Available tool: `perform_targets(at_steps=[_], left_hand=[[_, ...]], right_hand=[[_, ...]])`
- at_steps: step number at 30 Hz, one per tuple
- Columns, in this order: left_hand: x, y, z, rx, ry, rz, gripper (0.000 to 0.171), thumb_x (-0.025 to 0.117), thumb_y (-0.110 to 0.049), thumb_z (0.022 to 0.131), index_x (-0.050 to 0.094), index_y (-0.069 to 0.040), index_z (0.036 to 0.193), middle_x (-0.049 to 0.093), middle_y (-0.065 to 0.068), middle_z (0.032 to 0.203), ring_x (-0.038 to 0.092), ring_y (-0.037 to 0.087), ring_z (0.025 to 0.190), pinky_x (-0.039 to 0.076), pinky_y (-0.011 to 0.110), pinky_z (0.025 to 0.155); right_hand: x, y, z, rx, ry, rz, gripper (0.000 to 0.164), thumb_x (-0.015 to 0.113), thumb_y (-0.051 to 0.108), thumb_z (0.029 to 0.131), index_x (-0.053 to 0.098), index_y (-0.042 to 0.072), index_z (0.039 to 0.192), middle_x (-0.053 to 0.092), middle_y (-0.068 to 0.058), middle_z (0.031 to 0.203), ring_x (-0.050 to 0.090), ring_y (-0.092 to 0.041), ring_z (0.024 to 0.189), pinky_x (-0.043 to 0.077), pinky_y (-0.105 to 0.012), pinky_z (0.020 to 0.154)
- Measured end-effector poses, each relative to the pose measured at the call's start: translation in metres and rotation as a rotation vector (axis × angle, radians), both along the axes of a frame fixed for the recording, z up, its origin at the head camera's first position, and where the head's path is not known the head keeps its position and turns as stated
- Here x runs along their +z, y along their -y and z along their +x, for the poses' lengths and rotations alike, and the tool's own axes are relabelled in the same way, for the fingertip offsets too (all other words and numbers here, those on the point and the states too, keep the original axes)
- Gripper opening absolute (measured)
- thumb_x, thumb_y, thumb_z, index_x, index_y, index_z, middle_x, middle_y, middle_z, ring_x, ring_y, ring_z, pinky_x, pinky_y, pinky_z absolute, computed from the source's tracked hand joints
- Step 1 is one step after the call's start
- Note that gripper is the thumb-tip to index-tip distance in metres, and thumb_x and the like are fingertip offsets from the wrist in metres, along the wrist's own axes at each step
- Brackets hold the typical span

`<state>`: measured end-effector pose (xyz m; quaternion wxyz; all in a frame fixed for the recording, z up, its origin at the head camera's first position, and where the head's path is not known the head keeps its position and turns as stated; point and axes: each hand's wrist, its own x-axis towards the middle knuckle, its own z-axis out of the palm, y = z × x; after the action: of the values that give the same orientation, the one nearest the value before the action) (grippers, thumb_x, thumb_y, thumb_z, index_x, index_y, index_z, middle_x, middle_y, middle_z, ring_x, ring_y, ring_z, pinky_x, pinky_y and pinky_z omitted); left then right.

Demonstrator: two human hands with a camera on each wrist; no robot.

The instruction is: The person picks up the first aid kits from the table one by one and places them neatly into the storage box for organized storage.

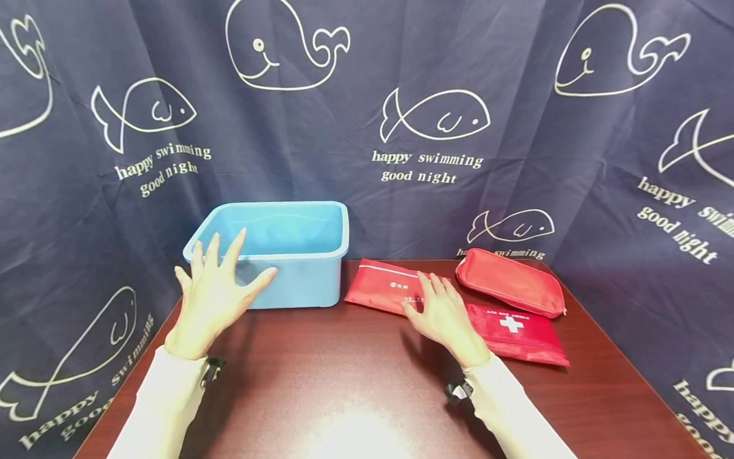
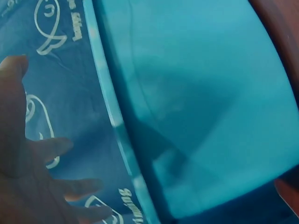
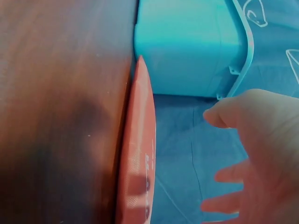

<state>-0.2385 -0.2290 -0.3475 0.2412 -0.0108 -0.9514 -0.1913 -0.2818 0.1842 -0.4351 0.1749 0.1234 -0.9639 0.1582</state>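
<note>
In the head view, a light blue plastic bin [image 1: 295, 282] stands at the back left of the table. My left hand [image 1: 215, 296] is held before its front left corner, fingers spread and straight. The left wrist view shows the bin's wall [image 2: 201, 93] beside that hand, with a gap between. Over the right end of a flat red pouch [image 1: 375, 288] hovers my right hand [image 1: 444, 315], its fingers extended and holding nothing. Seen from the right wrist, the pouch [image 3: 136, 158] lies below the hand, apart from it.
Right of my right hand lies a red first aid pouch [image 1: 530, 338] with a white cross. A thicker red zip case [image 1: 510, 280] partly overlaps its back edge. A dark blue curtain [image 1: 344, 127] with fish and whale drawings hangs around the reddish-brown table [image 1: 321, 370].
</note>
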Motion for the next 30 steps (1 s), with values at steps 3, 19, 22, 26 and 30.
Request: perform_targets(at_steps=[3, 19, 22, 26, 30], left_hand=[[-0.003, 0.010, -0.010, -0.016, -0.049, 0.024, 0.094, 0.060, -0.078, 0.087, 0.032, -0.030, 0.163, 0.028, 0.029, 0.163, 0.009, 0.055, 0.154, 0.000, 0.091, 0.103], [-0.028, 0.041, -0.036, -0.144, -0.318, 0.126, 0.048, 0.074, -0.023, 0.094, 0.065, -0.007, 0.138, 0.058, 0.029, 0.140, 0.040, 0.053, 0.139, 0.017, 0.072, 0.118], [-0.031, 0.046, -0.040, -0.170, -0.350, 0.117, 0.043, 0.074, -0.020, 0.093, 0.068, -0.002, 0.132, 0.065, 0.027, 0.131, 0.049, 0.050, 0.129, 0.029, 0.063, 0.114], [-0.032, 0.048, -0.041, -0.177, -0.372, 0.112, 0.037, 0.075, -0.017, 0.092, 0.072, -0.001, 0.125, 0.071, 0.022, 0.122, 0.057, 0.045, 0.121, 0.036, 0.058, 0.108], [-0.034, 0.047, -0.041, -0.173, -0.391, 0.113, 0.031, 0.079, -0.015, 0.090, 0.076, -0.002, 0.118, 0.073, 0.022, 0.116, 0.060, 0.044, 0.115, 0.038, 0.056, 0.104]], right_hand=[[0.000, 0.001, -0.008, -0.002, 0.010, -0.001, 0.079, 0.068, 0.045, 0.090, 0.045, 0.003, 0.153, 0.049, -0.030, 0.150, 0.044, -0.052, 0.140, 0.032, -0.063, 0.118], [-0.005, 0.000, -0.037, 0.011, 0.131, -0.046, 0.083, 0.069, 0.038, 0.091, 0.036, -0.004, 0.155, 0.045, -0.033, 0.152, 0.040, -0.052, 0.143, 0.029, -0.063, 0.120], [-0.006, 0.002, -0.039, 0.029, 0.165, -0.046, 0.085, 0.071, 0.034, 0.090, 0.034, -0.008, 0.154, 0.044, -0.034, 0.153, 0.039, -0.051, 0.144, 0.027, -0.061, 0.122], [-0.008, 0.003, -0.038, 0.037, 0.196, -0.037, 0.085, 0.071, 0.033, 0.088, 0.036, -0.009, 0.153, 0.045, -0.032, 0.153, 0.040, -0.050, 0.144, 0.028, -0.061, 0.122], [-0.013, -0.002, -0.040, 0.039, 0.192, -0.007, 0.084, 0.075, 0.036, 0.087, 0.041, -0.007, 0.151, 0.049, -0.030, 0.150, 0.044, -0.049, 0.141, 0.033, -0.060, 0.119]])
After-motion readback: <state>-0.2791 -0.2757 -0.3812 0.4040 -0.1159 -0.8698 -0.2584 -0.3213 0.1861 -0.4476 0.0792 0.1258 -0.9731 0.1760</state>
